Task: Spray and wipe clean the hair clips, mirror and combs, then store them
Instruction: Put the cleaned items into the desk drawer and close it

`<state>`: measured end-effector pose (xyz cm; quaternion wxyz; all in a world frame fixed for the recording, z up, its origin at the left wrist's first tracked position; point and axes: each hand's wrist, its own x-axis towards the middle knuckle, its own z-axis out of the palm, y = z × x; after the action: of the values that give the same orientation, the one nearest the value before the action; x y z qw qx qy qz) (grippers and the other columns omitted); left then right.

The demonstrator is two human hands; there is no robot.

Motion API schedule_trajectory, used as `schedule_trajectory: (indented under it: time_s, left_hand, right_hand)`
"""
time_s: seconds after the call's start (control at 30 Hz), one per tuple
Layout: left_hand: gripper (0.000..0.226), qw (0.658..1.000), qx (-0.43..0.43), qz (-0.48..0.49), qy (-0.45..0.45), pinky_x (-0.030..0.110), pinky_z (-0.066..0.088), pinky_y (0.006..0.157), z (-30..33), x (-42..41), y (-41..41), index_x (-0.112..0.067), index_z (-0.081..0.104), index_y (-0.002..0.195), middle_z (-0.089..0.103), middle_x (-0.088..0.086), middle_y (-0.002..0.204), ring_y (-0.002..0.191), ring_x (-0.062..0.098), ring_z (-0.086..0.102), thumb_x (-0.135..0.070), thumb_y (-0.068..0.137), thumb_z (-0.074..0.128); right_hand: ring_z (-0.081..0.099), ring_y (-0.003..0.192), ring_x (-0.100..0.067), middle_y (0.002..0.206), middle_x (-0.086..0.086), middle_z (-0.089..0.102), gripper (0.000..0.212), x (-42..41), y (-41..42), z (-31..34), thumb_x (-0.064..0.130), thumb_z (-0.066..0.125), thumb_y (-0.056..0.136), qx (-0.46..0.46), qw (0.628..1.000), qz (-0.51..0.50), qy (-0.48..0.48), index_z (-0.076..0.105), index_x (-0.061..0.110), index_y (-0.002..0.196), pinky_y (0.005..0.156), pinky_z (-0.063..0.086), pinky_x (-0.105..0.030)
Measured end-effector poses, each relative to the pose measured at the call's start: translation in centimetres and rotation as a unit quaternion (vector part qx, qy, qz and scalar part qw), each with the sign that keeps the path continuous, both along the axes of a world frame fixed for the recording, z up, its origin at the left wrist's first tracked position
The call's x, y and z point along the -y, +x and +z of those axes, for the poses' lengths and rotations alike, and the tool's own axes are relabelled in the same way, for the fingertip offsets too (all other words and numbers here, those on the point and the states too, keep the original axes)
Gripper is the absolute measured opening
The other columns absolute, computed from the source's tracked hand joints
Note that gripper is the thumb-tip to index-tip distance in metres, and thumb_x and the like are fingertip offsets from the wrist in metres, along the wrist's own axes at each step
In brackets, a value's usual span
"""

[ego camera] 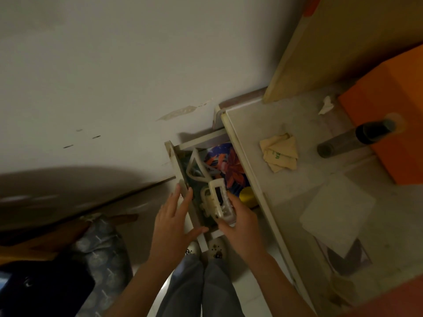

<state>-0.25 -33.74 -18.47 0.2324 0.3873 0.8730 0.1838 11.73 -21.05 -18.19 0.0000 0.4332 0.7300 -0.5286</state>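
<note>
The head camera looks steeply down at an open drawer (176, 165) in the middle of the frame, pulled out from a pale cabinet whose top (286, 179) runs down the right side. At lower centre the right hand (238, 223) grips a white hair clip (220, 201), fingers and thumb curled round its lower end, and holds it over the near end of the drawer. Just left of it, a second cream hair clip (206, 202) sits in the drawer, touching the held one. The left hand (174, 216) lies with straight, spread fingers against the drawer's front edge, holding nothing, the fingertips reaching over the rim. Further up inside the drawer lie a whitish triangular piece (194, 168), too blurred to name, a cloth with an orange and blue flower print (231, 165) and, at the right edge under the cabinet top, something yellow (247, 196). On the cabinet top, right of centre, rests a folded yellowish wiping cloth (280, 154); near it to the right lies a dark bottle (352, 138), leaning on an orange box (389, 124). A crumpled white tissue (326, 105) lies above them, and a pale flat lid or sheet (336, 207) lies lower right. At the bottom of the frame show the person's grey trousers (194, 289) and pale shoes (216, 247).
</note>
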Motion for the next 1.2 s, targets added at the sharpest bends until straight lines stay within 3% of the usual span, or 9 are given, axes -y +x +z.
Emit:
schedule_trajectory:
  time_s: [0.07,0.17,0.4,0.47,0.57,0.67,0.9,1.2]
  left_hand:
    - [0.089,0.996,-0.049,-0.048,-0.053,0.049,0.021,0.105,-1.0,0.2,0.1,-0.02,0.022,0.149,0.016,0.011,0.156,0.139,0.031,0.021,-0.076,0.08,0.032]
    - [0.091,0.99,-0.075,-0.065,-0.102,0.053,0.025,0.104,-1.4,0.2,0.4,-0.014,0.024,0.148,0.019,0.014,0.155,0.139,0.032,0.019,-0.077,0.083,0.013]
    - [0.094,0.982,-0.109,-0.072,-0.136,0.055,0.025,0.105,-1.7,0.4,0.5,-0.012,0.027,0.148,0.023,0.014,0.155,0.139,0.032,0.021,-0.077,0.081,0.011]
    - [0.094,0.982,-0.107,-0.073,-0.141,0.054,0.024,0.106,-1.8,0.4,0.5,-0.013,0.027,0.148,0.022,0.014,0.155,0.139,0.033,0.021,-0.078,0.081,0.013]
    - [0.095,0.982,-0.105,-0.073,-0.141,0.054,0.024,0.106,-2.0,0.4,0.5,-0.014,0.027,0.148,0.021,0.012,0.156,0.14,0.031,0.019,-0.079,0.079,0.017]
    - [0.095,0.982,-0.108,-0.071,-0.136,0.053,0.024,0.107,-2.1,0.4,0.5,-0.015,0.024,0.149,0.019,0.011,0.156,0.14,0.031,0.018,-0.076,0.076,0.025]
    - [0.096,0.981,-0.122,-0.075,-0.132,0.053,0.024,0.106,-2.4,0.5,0.6,-0.015,0.023,0.149,0.019,0.012,0.156,0.139,0.032,0.021,-0.075,0.074,0.027]
    - [0.09,0.974,-0.145,-0.094,-0.15,0.057,0.026,0.102,-1.4,0.2,0.2,-0.014,0.028,0.145,0.031,0.015,0.151,0.133,0.038,0.036,-0.073,0.078,0.022]
  right_hand:
    - [0.054,0.117,-0.012,0.128,0.001,0.055,0.067,-0.1,-0.3,-0.9,0.01,0.072,0.079,0.012,1.0,0.008,0.002,0.043,0.023,0.138,0.093,0.048,-0.021]
    - [0.051,0.118,-0.012,0.129,0.0,0.051,0.067,-0.2,-0.9,-1.9,0.01,0.071,0.08,0.029,0.999,0.032,0.005,0.041,0.021,0.139,0.086,0.041,-0.01]
    - [0.049,0.116,-0.01,0.128,0.001,0.05,0.064,-0.3,-1.5,-3.2,0.009,0.07,0.08,0.04,0.997,0.068,0.017,0.043,0.022,0.137,0.076,0.035,-0.001]
    - [0.05,0.116,-0.01,0.127,0.003,0.051,0.062,0.0,-1.3,-3.6,0.01,0.07,0.08,0.042,0.996,0.074,0.028,0.044,0.024,0.135,0.081,0.037,-0.005]
    - [0.051,0.119,-0.013,0.127,0.004,0.054,0.061,0.6,-1.2,-4.0,0.015,0.071,0.08,0.061,0.992,0.09,0.063,0.045,0.026,0.134,0.093,0.045,-0.023]
    - [0.052,0.118,-0.015,0.124,0.003,0.058,0.057,1.0,-1.5,-4.4,0.02,0.07,0.082,0.091,0.988,0.091,0.082,0.047,0.026,0.133,0.096,0.049,-0.034]
    - [0.057,0.113,-0.016,0.117,0.001,0.061,0.044,0.9,-1.9,-4.8,0.02,0.069,0.083,0.113,0.985,0.091,0.091,0.054,0.024,0.124,0.093,0.05,-0.036]
    - [0.052,0.118,-0.017,0.122,0.0,0.058,0.053,0.6,-1.6,-3.2,0.028,0.067,0.085,0.087,0.989,0.09,0.077,0.047,0.027,0.134,0.096,0.048,-0.036]
